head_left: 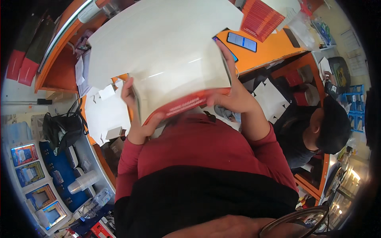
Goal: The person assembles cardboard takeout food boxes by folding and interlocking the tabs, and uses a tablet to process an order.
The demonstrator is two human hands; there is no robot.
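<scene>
Between my two hands is a white card sheet (180,75), glossy and bowed, with a red printed band along its near edge. My left hand (137,113) grips its left side, thumb at the near corner and fingers up along the edge. On the opposite side my right hand (234,93) is closed on the right edge, thumb at the red band. Just beyond lies a broad white surface of large sheets (158,27) on the orange table (268,51). How many layers I hold, I cannot tell.
A lit phone (242,41) and a fanned stack of red printed cards (262,20) lie at the far right. White cut card blanks (107,113) are at left, more blanks (272,99) at right. A person in a black cap (331,123) is close on my right. A black bag (63,129) sits left.
</scene>
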